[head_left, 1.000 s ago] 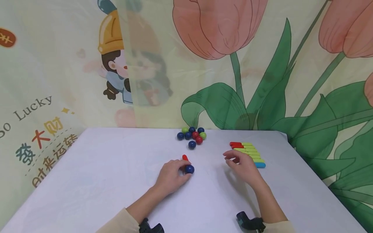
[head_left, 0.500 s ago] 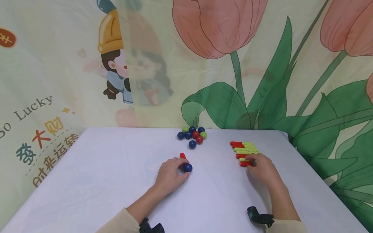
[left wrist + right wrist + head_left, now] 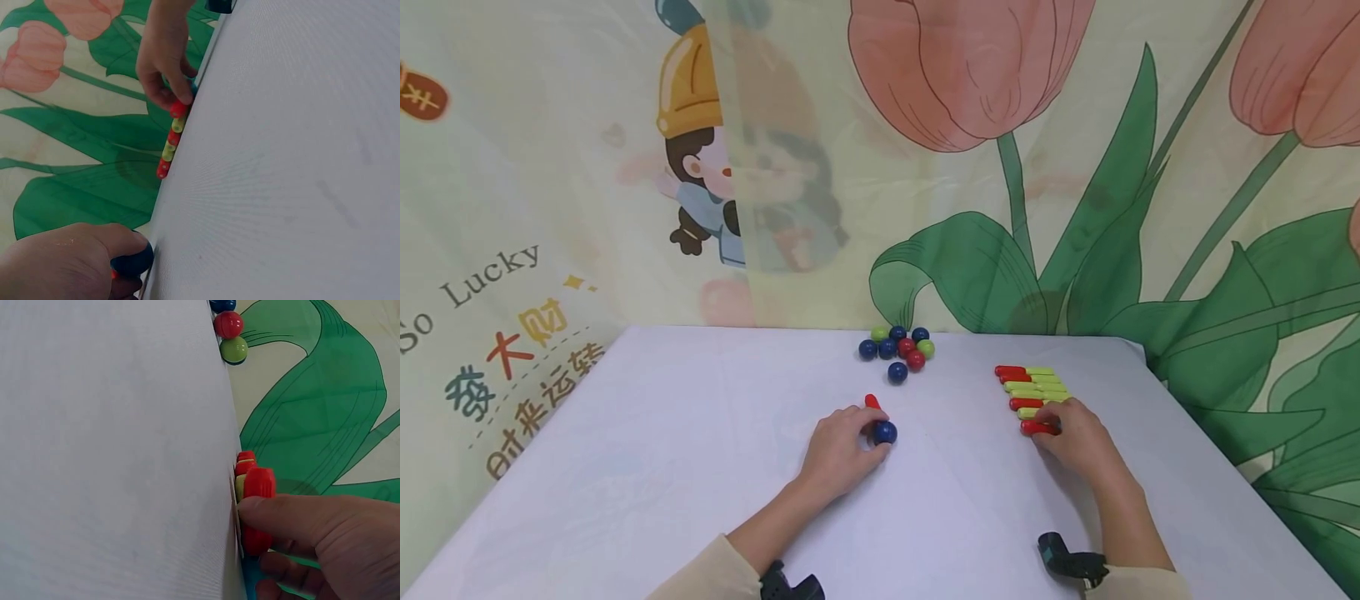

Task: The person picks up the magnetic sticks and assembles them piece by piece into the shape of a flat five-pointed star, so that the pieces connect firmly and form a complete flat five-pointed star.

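Observation:
My left hand (image 3: 837, 450) pinches a dark blue ball (image 3: 885, 432) near the middle of the table. A red stick tip (image 3: 872, 401) pokes out behind that ball; the rest of the stick is hidden by the fingers. At the front end of a row of short coloured sticks (image 3: 1028, 389), my right hand (image 3: 1081, 442) grips a red stick (image 3: 1036, 427) between thumb and fingers. The right wrist view shows the thumb across this red stick (image 3: 259, 481), with something blue (image 3: 252, 575) below it, partly covered by the fingers.
Several blue, red and green balls (image 3: 897, 372) cluster at the back of the white table (image 3: 700, 417). Other red and yellow-green sticks lie side by side beyond my right hand. A printed cloth with tulips (image 3: 970, 75) hangs behind the table's far edge.
My right hand has moved right to the stick row and taken hold of the nearest stick, which now lies slightly nearer me. The left hand keeps its hold on the ball, almost unmoved.

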Tool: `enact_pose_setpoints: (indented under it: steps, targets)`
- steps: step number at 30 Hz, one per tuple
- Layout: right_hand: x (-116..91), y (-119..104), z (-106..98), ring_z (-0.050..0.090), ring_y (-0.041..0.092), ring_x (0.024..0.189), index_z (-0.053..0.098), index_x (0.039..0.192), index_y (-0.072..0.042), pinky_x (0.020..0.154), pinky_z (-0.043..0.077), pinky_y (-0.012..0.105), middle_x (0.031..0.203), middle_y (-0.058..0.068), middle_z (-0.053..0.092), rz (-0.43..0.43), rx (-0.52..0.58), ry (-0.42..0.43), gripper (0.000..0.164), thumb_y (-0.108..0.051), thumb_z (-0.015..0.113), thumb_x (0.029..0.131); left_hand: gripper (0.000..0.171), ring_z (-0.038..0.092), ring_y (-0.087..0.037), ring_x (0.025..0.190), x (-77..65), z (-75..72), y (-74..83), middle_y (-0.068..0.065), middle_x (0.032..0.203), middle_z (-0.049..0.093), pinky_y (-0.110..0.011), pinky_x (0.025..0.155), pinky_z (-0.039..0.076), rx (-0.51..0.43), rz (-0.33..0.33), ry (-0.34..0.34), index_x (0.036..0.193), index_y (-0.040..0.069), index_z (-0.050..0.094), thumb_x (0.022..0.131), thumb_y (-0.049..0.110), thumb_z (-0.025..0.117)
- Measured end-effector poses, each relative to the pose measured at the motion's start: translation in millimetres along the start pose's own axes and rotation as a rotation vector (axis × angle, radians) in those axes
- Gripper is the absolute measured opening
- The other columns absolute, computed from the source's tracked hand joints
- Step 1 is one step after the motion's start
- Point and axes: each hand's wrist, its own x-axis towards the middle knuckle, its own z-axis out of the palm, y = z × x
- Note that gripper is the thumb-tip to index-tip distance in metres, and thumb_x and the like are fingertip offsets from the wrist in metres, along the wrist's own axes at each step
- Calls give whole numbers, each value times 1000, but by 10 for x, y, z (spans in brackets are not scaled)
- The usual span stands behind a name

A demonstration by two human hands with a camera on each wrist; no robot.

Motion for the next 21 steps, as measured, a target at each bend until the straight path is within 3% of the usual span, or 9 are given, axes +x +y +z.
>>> enact_pose_setpoints:
  steps: [10,21]
  targets:
    - [1,-26,-7,56,42,118,62,129,-3,93,58,54,126,24,63,9,55,-30,46,-23,79,91,33,63,-19,95,-9,-6,21,0,100,72,-44,90,52,-6,-22,-6,119,16,75,87,22,81]
    - [33,-264,63,63,32,103,69,122,-8,80,60,40,115,16,69,-109,125,-20,36,-18,80,89,33,63,-19,94,-3,2,22,-1,100,72,-43,89,52,-2,-14,4,118,16,75,87,23,81]
